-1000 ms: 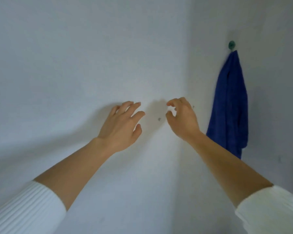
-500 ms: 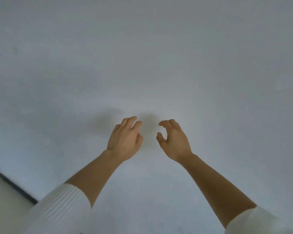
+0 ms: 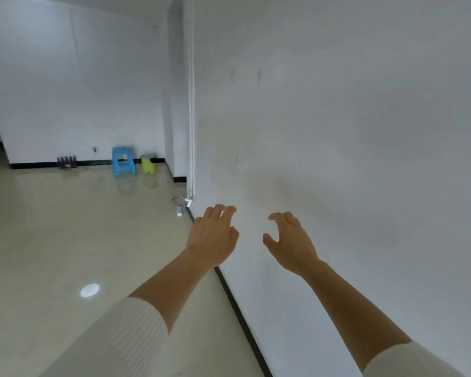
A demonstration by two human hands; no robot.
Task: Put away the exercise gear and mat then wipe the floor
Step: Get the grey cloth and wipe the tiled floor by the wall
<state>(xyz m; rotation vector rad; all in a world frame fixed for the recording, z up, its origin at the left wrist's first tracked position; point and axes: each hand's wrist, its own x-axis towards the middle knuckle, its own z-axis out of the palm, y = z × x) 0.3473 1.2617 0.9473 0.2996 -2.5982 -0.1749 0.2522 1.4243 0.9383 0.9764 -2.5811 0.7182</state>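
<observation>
The left hand (image 3: 214, 238) at 6 o'clock and the right hand (image 3: 291, 242) at 5 o'clock are held up before the white wall (image 3: 351, 131), apart from each other. Each has its fingers loosely bent and spread and holds nothing. The glossy floor (image 3: 52, 240) fills 8 o'clock, and far at 10 o'clock stand a blue stool (image 3: 123, 161), a yellow-green bin (image 3: 148, 165) and a dark object (image 3: 66, 162) too small to make out.

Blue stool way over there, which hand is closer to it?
Left. The left hand hangs by the black baseboard, toward the blue stool; the right hand is farther right, before the white wall. Both are far from it.
</observation>
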